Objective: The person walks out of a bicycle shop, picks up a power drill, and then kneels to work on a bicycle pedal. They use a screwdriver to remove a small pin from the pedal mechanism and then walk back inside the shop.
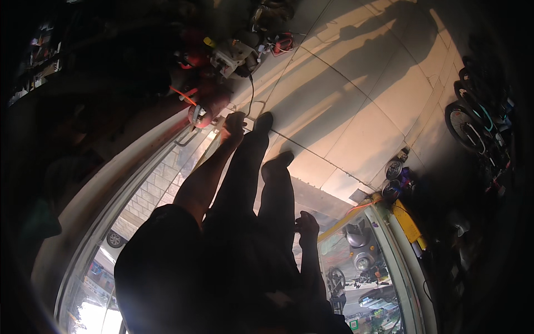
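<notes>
My left hand (pixel 234 126) is stretched forward beside my left leg, with its fingers curled closed. A thin dark cord (pixel 252 93) comes down from the machine parts on the floor and passes close to its fingers. Whether the hand grips that cord I cannot make out. A rounded red tank (pixel 201 114) stands just left of this hand. My right hand (pixel 307 224) hangs low beside my right leg, dark against the light. Its fingers are loosely bent and a little apart, with nothing visible in them.
A metal machine part (pixel 233 57) and a red tool-like object (pixel 282 43) lie ahead on the left. Pale floor tiles (pixel 328 89) carry a long shadow. Bicycles (pixel 470 128) stand at the right. Glass doors (pixel 361 278) flank me, with a yellow object (pixel 408 221) beside the right one.
</notes>
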Demonstrator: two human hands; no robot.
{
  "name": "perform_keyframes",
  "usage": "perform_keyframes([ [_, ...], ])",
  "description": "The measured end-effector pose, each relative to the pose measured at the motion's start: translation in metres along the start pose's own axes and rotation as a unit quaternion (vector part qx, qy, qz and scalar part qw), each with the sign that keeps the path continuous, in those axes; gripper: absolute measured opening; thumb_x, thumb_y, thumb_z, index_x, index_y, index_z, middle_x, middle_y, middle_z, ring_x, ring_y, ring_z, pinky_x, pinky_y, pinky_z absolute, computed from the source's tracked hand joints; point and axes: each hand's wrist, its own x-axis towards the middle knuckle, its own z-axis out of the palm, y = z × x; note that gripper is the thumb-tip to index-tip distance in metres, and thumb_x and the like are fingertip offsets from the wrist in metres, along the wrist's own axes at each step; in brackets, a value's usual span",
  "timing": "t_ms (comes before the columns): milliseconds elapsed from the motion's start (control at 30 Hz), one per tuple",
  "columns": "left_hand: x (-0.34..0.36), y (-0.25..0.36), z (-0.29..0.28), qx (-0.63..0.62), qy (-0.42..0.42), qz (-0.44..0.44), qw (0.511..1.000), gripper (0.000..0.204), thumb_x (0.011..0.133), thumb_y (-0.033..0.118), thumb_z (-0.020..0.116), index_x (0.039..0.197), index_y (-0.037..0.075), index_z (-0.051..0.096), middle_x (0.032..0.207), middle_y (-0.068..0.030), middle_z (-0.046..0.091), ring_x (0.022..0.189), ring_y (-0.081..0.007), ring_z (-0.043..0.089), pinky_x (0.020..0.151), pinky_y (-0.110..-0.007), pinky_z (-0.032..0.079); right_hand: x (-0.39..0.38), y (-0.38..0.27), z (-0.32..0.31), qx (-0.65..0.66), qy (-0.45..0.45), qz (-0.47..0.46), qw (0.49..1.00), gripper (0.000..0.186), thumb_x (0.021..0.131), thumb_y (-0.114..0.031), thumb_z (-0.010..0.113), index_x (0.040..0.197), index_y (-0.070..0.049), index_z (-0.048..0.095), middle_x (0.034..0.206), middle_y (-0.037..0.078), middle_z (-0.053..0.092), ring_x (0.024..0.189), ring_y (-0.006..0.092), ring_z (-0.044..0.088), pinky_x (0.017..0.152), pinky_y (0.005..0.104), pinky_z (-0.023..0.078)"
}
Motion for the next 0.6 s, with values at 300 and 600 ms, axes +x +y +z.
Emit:
perform_keyframes([
  [300,-0.121,0.134,0.037,0.135,-0.005,0.234,0.963,0.014,0.095,-0.001,0.055,0.106,0.004,0.062,0.092,-0.0133,0.065,0.08,-0.0275,0.066,0.067,-0.038,0.053,0.028,-0.01,-0.059,-0.032,-0.066,-0.034,0.997,0.036,0.099,-0.03,0.065,0.121,0.0,0.066,0.09,0.012,0.07,0.063,0.0173,0.066,0.053,0.0298,0.052],
  [600,-0.267,0.286,0.108,0.008,-0.155,0.254,0.955,0.014,0.103,0.005,0.055,0.115,0.004,0.064,0.103,-0.0119,0.068,0.091,-0.0208,0.069,0.074,-0.032,0.055,0.008,-0.191,-0.081,-0.051,-0.096,-0.243,0.964,0.039,0.103,-0.035,0.056,0.125,-0.004,0.063,0.108,0.01,0.07,0.066,0.0164,0.067,0.052,0.0276,0.05],
])
